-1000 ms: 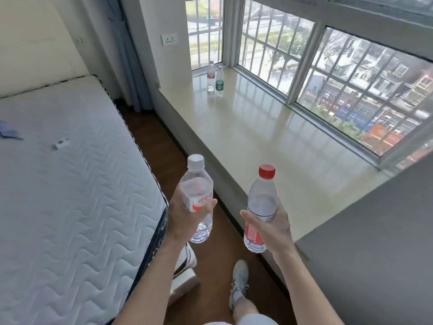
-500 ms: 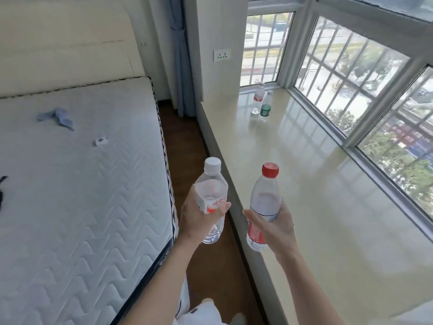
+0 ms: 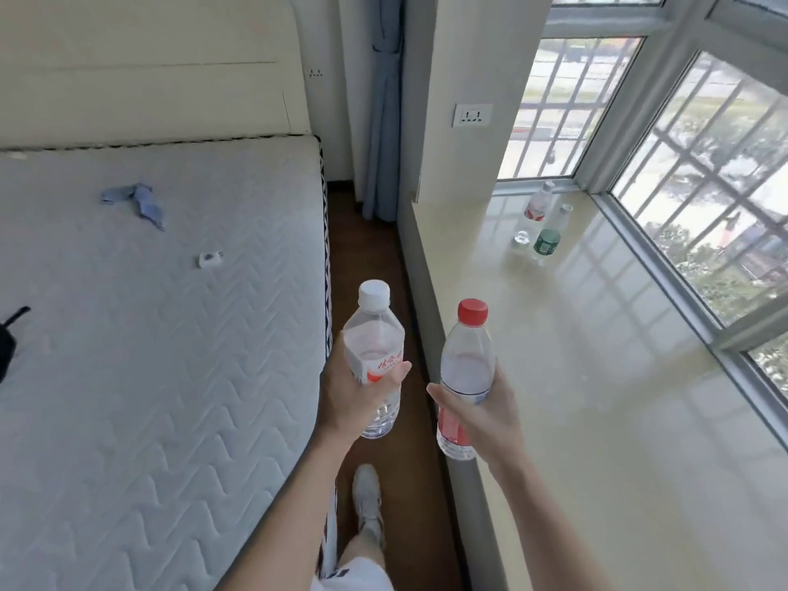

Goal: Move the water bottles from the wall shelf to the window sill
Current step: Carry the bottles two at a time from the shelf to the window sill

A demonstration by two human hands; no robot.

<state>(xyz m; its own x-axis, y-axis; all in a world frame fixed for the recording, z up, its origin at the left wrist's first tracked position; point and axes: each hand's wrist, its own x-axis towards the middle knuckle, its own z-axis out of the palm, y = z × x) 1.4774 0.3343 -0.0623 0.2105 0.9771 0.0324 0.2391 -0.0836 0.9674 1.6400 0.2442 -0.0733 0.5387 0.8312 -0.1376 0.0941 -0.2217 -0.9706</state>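
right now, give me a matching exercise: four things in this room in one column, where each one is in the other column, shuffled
Things
1. white-capped bottle
2. red-capped bottle
3. green-labelled bottle
4. blue cloth

Places
a. standing on the window sill
b. held in the left hand
c. lying on the mattress
d. held in the right hand

Pairs: 1-b, 2-d, 3-a, 4-c
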